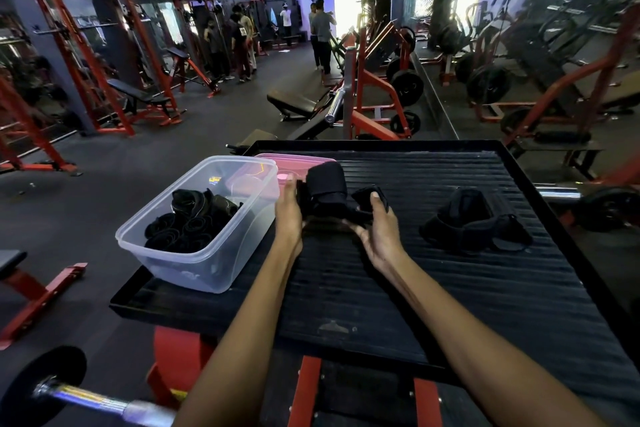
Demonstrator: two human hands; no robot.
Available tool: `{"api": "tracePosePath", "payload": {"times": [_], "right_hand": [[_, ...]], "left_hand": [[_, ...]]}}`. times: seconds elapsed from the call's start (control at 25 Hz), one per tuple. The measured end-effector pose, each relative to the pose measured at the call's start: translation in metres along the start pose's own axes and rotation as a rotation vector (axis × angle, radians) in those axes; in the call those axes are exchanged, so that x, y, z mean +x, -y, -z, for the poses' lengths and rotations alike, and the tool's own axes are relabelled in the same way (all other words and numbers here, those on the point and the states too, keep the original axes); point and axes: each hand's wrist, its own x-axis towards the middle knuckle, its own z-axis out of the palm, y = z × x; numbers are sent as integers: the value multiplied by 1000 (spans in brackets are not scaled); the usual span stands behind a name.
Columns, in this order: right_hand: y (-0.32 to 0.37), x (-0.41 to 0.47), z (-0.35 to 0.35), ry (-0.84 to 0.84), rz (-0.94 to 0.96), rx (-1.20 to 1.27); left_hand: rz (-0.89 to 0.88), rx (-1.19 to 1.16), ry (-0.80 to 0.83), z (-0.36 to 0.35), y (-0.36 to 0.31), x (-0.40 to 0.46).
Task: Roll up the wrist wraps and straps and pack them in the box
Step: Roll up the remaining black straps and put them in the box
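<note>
A black wrist wrap [327, 189], partly rolled, is held above the black ribbed platform [398, 288]. My left hand [289, 210] grips its rolled end from the left. My right hand [375, 222] pinches its loose tail, thumb on top. To the left stands a clear plastic box [194, 263] holding several rolled black wraps [188, 222]. A loose pile of black straps [474, 224] lies on the platform to the right.
A pink lid [273, 163] lies behind the box. The box sits near the platform's left edge. A barbell end [45, 388] is at lower left, and red gym racks and benches fill the floor. Several people stand far back.
</note>
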Motion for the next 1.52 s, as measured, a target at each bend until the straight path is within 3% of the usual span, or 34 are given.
{"api": "tracePosePath", "payload": {"times": [0.24, 0.36, 0.68, 0.88, 1.04, 1.32, 1.52], "right_hand": [[-5, 0, 2, -84, 267, -403], [-6, 0, 4, -95, 407, -493], [-16, -2, 6, -84, 490, -630], [-9, -3, 13, 84, 490, -806], [-9, 4, 17, 245, 413, -922], [-3, -3, 15, 508, 628, -1039], [-7, -2, 14, 429, 536, -1116]], "left_hand": [[-7, 294, 18, -4, 7, -14], [25, 337, 158, 1, 13, -14], [-112, 585, 426, 2, 8, -18], [-107, 621, 495, 11, 3, -14], [-115, 593, 398, 21, 15, -13], [-230, 502, 264, 29, 33, -20], [-398, 688, 207, 24, 37, -25]]}}
